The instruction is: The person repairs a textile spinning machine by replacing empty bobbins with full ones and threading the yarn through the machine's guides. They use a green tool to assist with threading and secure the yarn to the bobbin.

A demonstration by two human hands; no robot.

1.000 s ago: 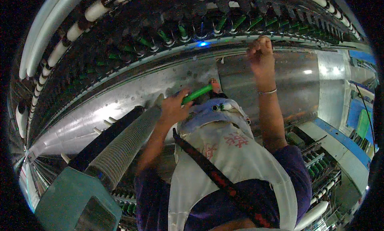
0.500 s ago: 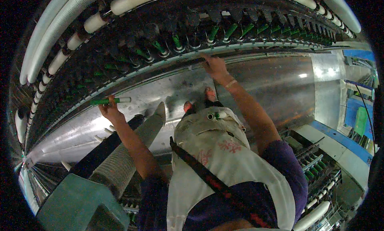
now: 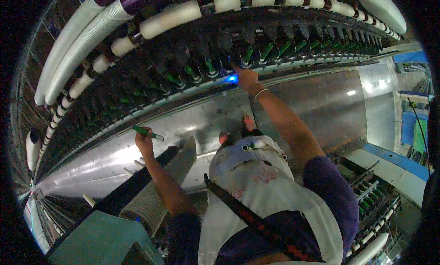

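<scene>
A slim green bobbin point(image 3: 141, 130) with a white end is gripped in my left hand point(image 3: 145, 143), whose fingers are closed round it, above the metal floor and away from the machine. My right hand point(image 3: 248, 80) reaches to the spindle rail point(image 3: 201, 85), index finger stretched toward a spot between two green bobbins. Its other fingers look bent, and I see nothing held in it; the fingertips blur into the dark machinery. Beside these fingers a blue light point(image 3: 232, 79) glows on the rail. Another green bobbin point(image 3: 210, 68) stands on the row just left of that spot.
White rollers point(image 3: 170, 19) curve above the spindle row. Large white yarn packages point(image 3: 87, 49) hang at upper left. A ribbed hose point(image 3: 145, 209) and a grey-green box point(image 3: 101, 240) are at lower left. My pale apron point(image 3: 261, 173) carries tubes in its pocket. Another machine point(image 3: 371, 196) stands behind right.
My right hand has come closer to the spindle row, and the blue light now shows by it. My left hand has turned the bobbin to a steeper slant. The view has shifted slightly.
</scene>
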